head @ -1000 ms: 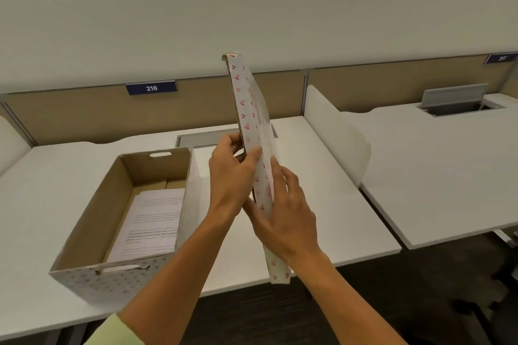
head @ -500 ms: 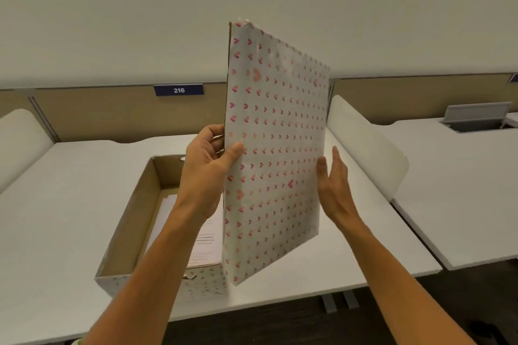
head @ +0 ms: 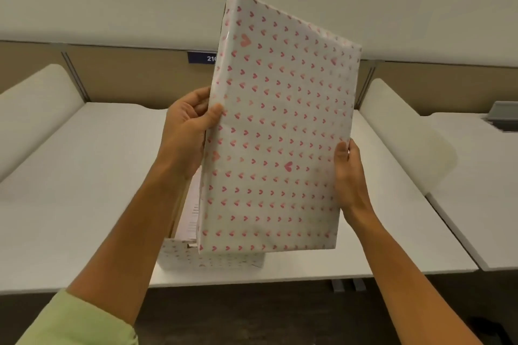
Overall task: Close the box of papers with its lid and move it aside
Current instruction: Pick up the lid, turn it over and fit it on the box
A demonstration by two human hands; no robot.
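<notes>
White desk [head: 84,176], beige partition [head: 134,73], blue number plate [head: 201,58].

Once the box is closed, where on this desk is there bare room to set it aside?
Left of the box, the desk is bare up to the left divider. A narrower bare strip runs right of it toward the right divider. Both hands hold the lid above the box.

lid [head: 277,131] turned flatter, right hand [head: 350,176] now seemingly gripping
</notes>
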